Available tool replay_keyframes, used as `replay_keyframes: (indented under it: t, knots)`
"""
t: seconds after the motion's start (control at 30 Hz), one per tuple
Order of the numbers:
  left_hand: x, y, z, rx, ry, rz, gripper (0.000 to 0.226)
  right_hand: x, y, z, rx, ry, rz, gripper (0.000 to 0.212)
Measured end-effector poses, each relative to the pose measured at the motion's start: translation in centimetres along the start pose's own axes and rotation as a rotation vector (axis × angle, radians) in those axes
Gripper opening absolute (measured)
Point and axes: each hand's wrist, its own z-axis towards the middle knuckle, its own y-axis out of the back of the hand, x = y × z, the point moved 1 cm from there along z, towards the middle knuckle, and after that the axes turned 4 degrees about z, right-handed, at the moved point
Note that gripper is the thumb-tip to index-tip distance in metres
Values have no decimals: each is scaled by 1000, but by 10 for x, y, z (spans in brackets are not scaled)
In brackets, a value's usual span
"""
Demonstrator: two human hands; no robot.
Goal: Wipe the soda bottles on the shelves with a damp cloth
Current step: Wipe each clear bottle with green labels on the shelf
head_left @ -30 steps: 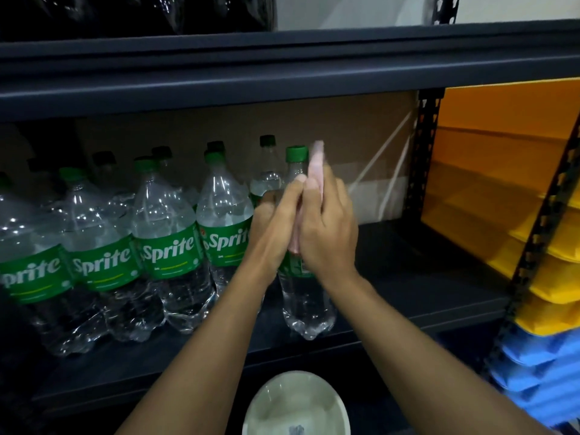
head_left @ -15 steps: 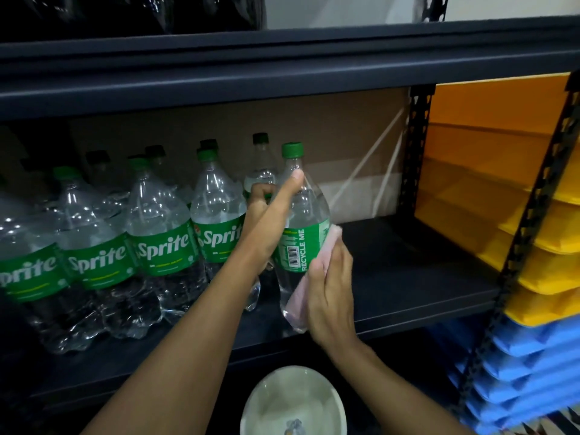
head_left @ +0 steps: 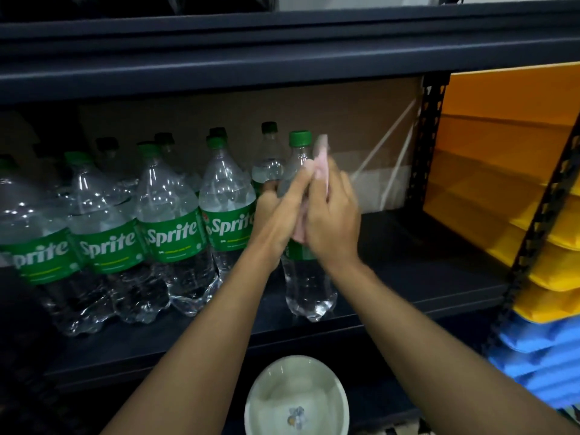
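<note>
A clear Sprite bottle (head_left: 309, 290) with a green cap stands near the front of the dark shelf (head_left: 408, 271), at the right end of the row. My left hand (head_left: 279, 211) grips its upper body from the left. My right hand (head_left: 332, 221) presses a pale pink cloth (head_left: 323, 155) against the bottle's right shoulder, and the cloth's top edge sticks up beside the cap. The bottle's label is mostly hidden behind both hands.
Several more Sprite bottles (head_left: 175, 227) fill the shelf to the left, in two rows. A cardboard box (head_left: 345, 120) stands behind. A white bowl (head_left: 296, 397) sits below the shelf. Yellow bins (head_left: 508, 171) and blue bins (head_left: 539, 359) are stacked on the right.
My right hand slid the cloth down the bottle to its base half a second ago and has come back up to the shoulder. The left hand kept its hold.
</note>
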Motion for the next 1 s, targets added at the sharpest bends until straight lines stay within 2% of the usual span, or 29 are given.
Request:
replay_keyframes:
  t: [0.1, 0.27, 0.33, 0.4, 0.47, 0.53, 0.6, 0.63, 0.77, 0.83, 1.0]
  knots:
    - [3, -3, -1, -28, -39, -9, 60, -29, -3, -48, -76, 105, 10, 58]
    - [5, -4, 3, -26, -9, -68, 60, -82, -2, -113, 29, -91, 68, 66]
    - [9, -3, 5, -51, 10, -52, 69, -87, 2, -122, 68, -124, 19, 68]
    - [9, -3, 7, -25, 36, -33, 87, -82, 7, -117, 81, -108, -61, 68]
    - [9, -2, 7, 13, 49, -55, 95, -70, 13, -100, 73, -81, -81, 65]
    - [9, -1, 9, 35, 34, -60, 82, -52, 17, -73, 69, -44, -32, 61]
    - [6, -1, 7, 29, -14, -3, 46, -28, 17, -41, 43, 10, 6, 58]
    - [3, -1, 6, 25, -32, 18, 35, -16, 16, -24, 30, 29, 5, 55]
    - [-7, -3, -1, 32, 12, 28, 56, 18, 14, 28, 104, -43, -35, 45]
    - [-7, -4, -5, 48, 32, -26, 58, 16, 13, 32, 113, -81, -19, 42]
    - [2, -6, -9, 39, 11, -45, 53, -8, 7, -14, -66, 89, 15, 50]
